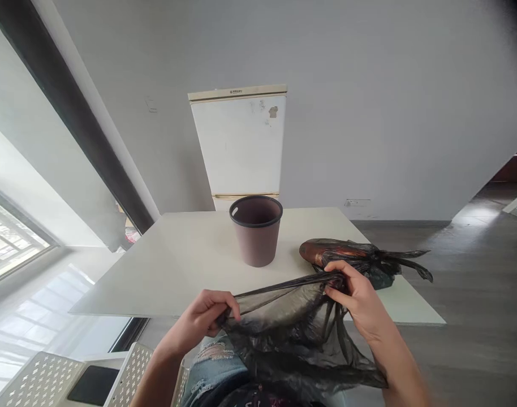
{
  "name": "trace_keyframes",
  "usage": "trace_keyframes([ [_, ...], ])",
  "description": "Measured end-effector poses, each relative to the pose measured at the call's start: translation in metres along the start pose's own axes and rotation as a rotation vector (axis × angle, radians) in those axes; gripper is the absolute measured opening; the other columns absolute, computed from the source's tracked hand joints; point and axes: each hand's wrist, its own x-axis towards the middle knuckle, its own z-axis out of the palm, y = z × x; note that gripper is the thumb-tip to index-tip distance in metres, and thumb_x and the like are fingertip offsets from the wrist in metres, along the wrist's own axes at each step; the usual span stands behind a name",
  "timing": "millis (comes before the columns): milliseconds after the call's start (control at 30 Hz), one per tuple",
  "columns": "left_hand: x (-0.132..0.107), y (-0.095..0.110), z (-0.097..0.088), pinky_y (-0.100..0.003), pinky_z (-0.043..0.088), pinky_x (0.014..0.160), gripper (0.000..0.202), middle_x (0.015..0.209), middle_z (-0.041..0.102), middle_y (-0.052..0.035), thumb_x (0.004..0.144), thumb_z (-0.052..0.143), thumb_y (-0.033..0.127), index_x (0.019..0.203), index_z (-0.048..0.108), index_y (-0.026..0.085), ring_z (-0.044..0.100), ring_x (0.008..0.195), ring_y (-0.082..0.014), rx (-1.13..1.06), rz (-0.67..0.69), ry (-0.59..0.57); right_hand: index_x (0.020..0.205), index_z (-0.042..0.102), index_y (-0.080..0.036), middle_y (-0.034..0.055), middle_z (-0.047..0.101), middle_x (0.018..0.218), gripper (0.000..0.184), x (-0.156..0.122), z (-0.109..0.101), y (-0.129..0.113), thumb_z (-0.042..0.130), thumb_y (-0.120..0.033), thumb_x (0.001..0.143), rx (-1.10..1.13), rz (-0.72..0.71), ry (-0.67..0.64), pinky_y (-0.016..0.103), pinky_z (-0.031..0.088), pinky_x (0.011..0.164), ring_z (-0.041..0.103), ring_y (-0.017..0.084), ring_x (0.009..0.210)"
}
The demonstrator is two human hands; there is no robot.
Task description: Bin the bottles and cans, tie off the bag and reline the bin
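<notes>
A thin black plastic bag [284,333] is stretched between my two hands, above my lap at the table's near edge. My left hand [205,316] pinches one corner of its upper edge. At the other end, my right hand [354,291] grips the gathered edge between thumb and fingers. Beyond the bag stands an upright mauve trash can [258,240] with a dark rim and a small hole near the top. Close behind my right hand lies a tied black bag [369,260], with something brownish showing at its left end.
The white table [182,265] spans the middle of the view. Behind it a white refrigerator [245,141] stands against the grey wall. At lower left is a perforated light-coloured chair [38,376] with a dark flat object [93,385] on it.
</notes>
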Motion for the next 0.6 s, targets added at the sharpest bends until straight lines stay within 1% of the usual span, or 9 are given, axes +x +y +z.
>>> trace_keyframes([
  [33,-0.001,0.001,0.005,-0.024,0.028,0.053,0.039,0.066,0.045,0.0013,0.105,0.047,0.040,0.091,0.074,0.015,0.033,0.054,-0.0088,0.114,0.018,-0.012,0.088,0.074,-0.024,0.0041,0.064,0.098,0.011,0.000,-0.004,0.001,0.075,-0.028,0.078,-0.125,-0.068,0.034,0.028,0.048,0.072,0.059,0.018,0.082],
  [67,-0.001,0.003,0.011,-0.025,0.036,0.059,0.037,0.073,0.052,-0.0010,0.105,0.044,0.034,0.095,0.075,0.017,0.041,0.060,-0.0112,0.218,0.060,0.021,0.079,0.074,-0.023,0.0046,0.060,0.092,0.008,-0.002,-0.005,0.002,0.068,-0.026,0.081,-0.233,-0.149,0.087,0.030,0.047,0.072,0.058,0.019,0.081],
  [167,0.006,0.006,0.031,-0.033,0.049,0.085,0.028,0.097,0.066,-0.0061,0.103,0.042,0.023,0.098,0.070,0.020,0.059,0.089,-0.0186,0.464,0.238,0.238,0.061,0.074,-0.025,0.0065,0.053,0.086,0.032,-0.007,-0.001,0.003,0.054,-0.021,0.087,-0.432,-0.409,0.232,0.033,0.045,0.072,0.056,0.019,0.080],
  [233,0.014,0.004,0.041,-0.035,0.050,0.088,0.020,0.098,0.065,-0.0056,0.103,0.049,0.030,0.096,0.065,0.021,0.061,0.092,-0.0200,0.511,0.306,0.410,0.064,0.078,-0.027,0.0078,0.055,0.091,0.035,-0.008,0.002,0.005,0.055,-0.023,0.090,-0.489,-0.513,0.291,0.035,0.046,0.073,0.057,0.021,0.084],
  [367,0.029,0.000,0.047,-0.033,0.055,0.082,0.017,0.093,0.063,-0.0032,0.099,0.063,0.036,0.091,0.062,0.021,0.063,0.086,-0.0178,0.496,0.376,0.660,0.087,0.086,-0.027,0.0100,0.064,0.099,0.027,-0.004,-0.004,0.013,0.060,-0.033,0.091,-0.599,-0.416,0.399,0.042,0.051,0.082,0.063,0.025,0.090],
  [433,0.032,0.002,0.048,-0.032,0.059,0.084,0.010,0.099,0.064,-0.0036,0.097,0.061,0.029,0.100,0.066,0.021,0.064,0.087,-0.0161,0.465,0.412,0.688,0.102,0.086,-0.024,0.0136,0.067,0.105,0.030,-0.010,-0.003,0.010,0.060,-0.032,0.090,-0.679,-0.403,0.495,0.055,0.050,0.096,0.065,0.032,0.099],
  [533,0.029,0.014,0.054,-0.026,0.062,0.074,0.030,0.113,0.063,-0.0067,0.095,0.055,0.018,0.122,0.068,0.024,0.065,0.091,-0.0147,0.428,0.467,0.686,0.114,0.084,-0.022,0.0173,0.067,0.120,0.031,-0.034,0.018,-0.010,0.064,-0.023,0.091,-0.712,-0.567,0.657,0.062,0.045,0.108,0.064,0.035,0.113],
  [567,0.026,0.019,0.059,-0.024,0.062,0.071,0.039,0.118,0.062,-0.0078,0.094,0.053,0.014,0.129,0.066,0.026,0.065,0.092,-0.0150,0.439,0.497,0.668,0.110,0.084,-0.024,0.0157,0.068,0.121,0.028,-0.043,0.030,-0.018,0.064,-0.019,0.091,-0.651,-0.634,0.607,0.056,0.051,0.103,0.066,0.032,0.111],
  [600,0.022,0.024,0.066,-0.024,0.062,0.071,0.048,0.122,0.062,-0.0087,0.091,0.053,0.010,0.134,0.064,0.027,0.066,0.096,-0.0159,0.459,0.537,0.629,0.107,0.084,-0.026,0.0132,0.071,0.119,0.028,-0.050,0.044,-0.025,0.061,-0.017,0.094,-0.567,-0.651,0.413,0.049,0.056,0.097,0.069,0.029,0.108],
])
